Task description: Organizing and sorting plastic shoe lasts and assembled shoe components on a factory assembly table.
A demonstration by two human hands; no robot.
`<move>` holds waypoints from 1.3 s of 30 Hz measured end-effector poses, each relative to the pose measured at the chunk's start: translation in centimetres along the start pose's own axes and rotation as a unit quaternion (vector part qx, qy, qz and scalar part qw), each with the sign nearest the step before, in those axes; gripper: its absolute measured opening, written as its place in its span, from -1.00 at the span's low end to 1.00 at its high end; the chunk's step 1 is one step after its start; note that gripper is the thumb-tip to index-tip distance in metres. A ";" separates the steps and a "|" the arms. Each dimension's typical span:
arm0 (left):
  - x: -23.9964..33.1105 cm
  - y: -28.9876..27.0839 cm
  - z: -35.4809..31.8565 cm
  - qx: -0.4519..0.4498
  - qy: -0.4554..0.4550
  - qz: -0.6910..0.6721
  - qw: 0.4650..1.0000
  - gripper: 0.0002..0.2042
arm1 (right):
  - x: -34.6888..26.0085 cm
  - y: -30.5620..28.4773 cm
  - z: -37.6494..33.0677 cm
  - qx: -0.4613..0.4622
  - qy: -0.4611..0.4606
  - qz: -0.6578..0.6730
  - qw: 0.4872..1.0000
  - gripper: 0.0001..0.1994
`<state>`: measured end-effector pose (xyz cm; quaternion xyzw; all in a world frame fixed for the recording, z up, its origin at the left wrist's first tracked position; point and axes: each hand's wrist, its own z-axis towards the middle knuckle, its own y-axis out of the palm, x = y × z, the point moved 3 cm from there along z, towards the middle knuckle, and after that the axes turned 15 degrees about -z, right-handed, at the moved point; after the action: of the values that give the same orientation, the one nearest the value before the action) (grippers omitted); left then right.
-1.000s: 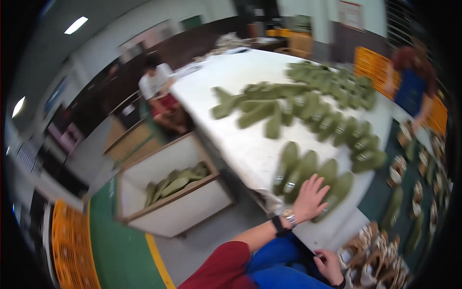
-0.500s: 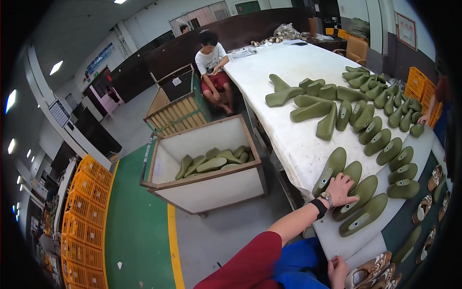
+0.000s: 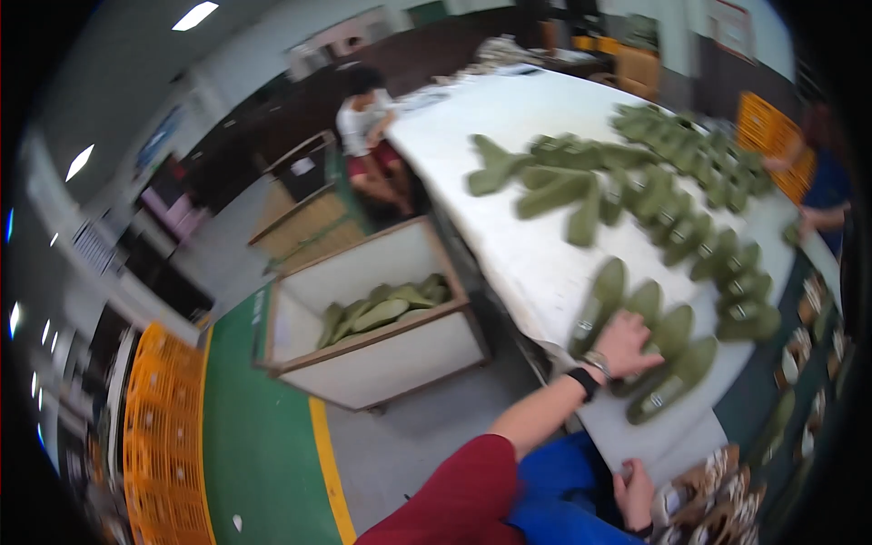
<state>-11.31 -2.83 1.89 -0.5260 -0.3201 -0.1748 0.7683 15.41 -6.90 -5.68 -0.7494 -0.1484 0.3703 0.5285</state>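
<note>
My left hand (image 3: 625, 347), with a watch and a black band at its wrist, lies spread over green shoe lasts near the table's front corner. Its fingers reach across the tops of two middle lasts, such as this shoe last (image 3: 670, 332); the thumb points right. On either side of the hand lie another shoe last (image 3: 599, 304) and a nearer shoe last (image 3: 672, 381). Low by the table edge, my right hand (image 3: 636, 495) has loosely bent fingers with the thumb apart, and no object shows in it. Brown-and-white shoes (image 3: 704, 495) are right beside it.
Many more lasts (image 3: 681, 232) cover the white table (image 3: 490, 218). A wheeled bin (image 3: 377, 372) holding lasts stands left, before a wooden cart (image 3: 304, 222). A person (image 3: 368, 136) sits behind it; another person's hand (image 3: 822, 218) is at far right. Orange crates (image 3: 163, 436) line the left.
The view has shifted and blurred, so the table scene sits further left. My left hand stays on the lasts. My right hand has turned a little, its thumb now apart from the fingers.
</note>
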 end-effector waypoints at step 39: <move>-2.0 1.9 -0.3 0.083 0.090 0.086 0.989 -0.60 | 14.0 5.5 -17.0 -0.223 0.194 0.155 0.943 -0.44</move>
<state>-11.52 -2.57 -0.81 -0.4679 -0.2170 -0.1278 0.8471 36.15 -12.12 -13.41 -0.9190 -0.0038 0.2527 0.3026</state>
